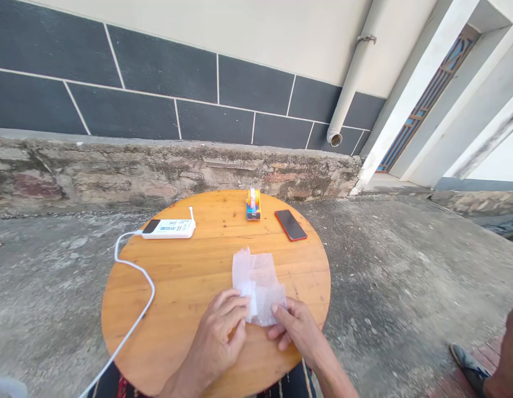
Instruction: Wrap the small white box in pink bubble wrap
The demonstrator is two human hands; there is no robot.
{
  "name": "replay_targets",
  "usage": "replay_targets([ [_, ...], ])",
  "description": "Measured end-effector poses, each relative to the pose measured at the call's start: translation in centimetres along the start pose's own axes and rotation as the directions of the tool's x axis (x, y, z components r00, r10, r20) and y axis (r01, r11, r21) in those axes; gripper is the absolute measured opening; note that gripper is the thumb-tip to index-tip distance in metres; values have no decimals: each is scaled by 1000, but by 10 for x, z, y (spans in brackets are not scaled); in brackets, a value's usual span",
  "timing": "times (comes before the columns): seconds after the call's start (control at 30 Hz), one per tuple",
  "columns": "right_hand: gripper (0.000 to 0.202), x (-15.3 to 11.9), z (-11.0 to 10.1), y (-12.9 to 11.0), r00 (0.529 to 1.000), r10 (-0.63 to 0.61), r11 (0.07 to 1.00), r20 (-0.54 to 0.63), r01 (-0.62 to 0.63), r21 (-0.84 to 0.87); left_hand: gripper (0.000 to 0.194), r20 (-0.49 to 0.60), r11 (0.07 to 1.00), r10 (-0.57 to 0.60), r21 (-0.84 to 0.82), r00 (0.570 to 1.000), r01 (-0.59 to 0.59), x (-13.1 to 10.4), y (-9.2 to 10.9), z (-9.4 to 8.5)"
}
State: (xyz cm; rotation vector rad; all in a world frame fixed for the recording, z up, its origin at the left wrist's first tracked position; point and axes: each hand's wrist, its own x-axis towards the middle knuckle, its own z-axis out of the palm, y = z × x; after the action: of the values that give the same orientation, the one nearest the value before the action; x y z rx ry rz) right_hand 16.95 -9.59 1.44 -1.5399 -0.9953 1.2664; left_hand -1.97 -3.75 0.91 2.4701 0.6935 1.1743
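Observation:
A translucent, crinkled plastic wrap (262, 271) lies on the round wooden table (177, 293), partly folded, with something whiter showing at its lower left. My left hand (221, 331) is at the wrap's left edge, its fingers curled and fingertips touching the plastic; whether they grip it is unclear. On the other side, my right hand (296, 326) pinches the lower right corner between the thumb on top and fingers beneath.
A white power bank (169, 228) with a white cable (151, 287) lies at the table's left. Farther back stand a yellow and blue tape dispenser (254, 205) and a red-edged phone (291, 225). A person's foot in a shoe (472, 365) shows at lower right.

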Motion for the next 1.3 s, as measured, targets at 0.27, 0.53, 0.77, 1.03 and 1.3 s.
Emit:
replay_targets([
  [0.27, 43, 5, -2, 1, 999, 4, 984, 44, 4, -177, 24, -48, 1000, 22, -11, 999, -22, 1, -1, 3],
  [0.53, 27, 13, 10, -1, 960, -180, 897, -215, 71, -437, 24, -24, 1000, -15, -17, 1000, 15, 2, 0, 2],
  [0.77, 24, 12, 23, 4, 872, -374, 766, -317, 97, -636, 26, -25, 999, -29, -21, 999, 29, 4, 1, 3],
  [1.03, 24, 7, 35, 3, 882, -362, 878, -302, 214, -428, 26, -16, 1000, -19, -1, 1000, 19, 10, 5, 2],
  [1.3, 23, 4, 43, -2, 856, -447, 845, -260, 309, -436, 27, 13, 999, -26, -24, 1000, 27, 15, 8, -1],
])
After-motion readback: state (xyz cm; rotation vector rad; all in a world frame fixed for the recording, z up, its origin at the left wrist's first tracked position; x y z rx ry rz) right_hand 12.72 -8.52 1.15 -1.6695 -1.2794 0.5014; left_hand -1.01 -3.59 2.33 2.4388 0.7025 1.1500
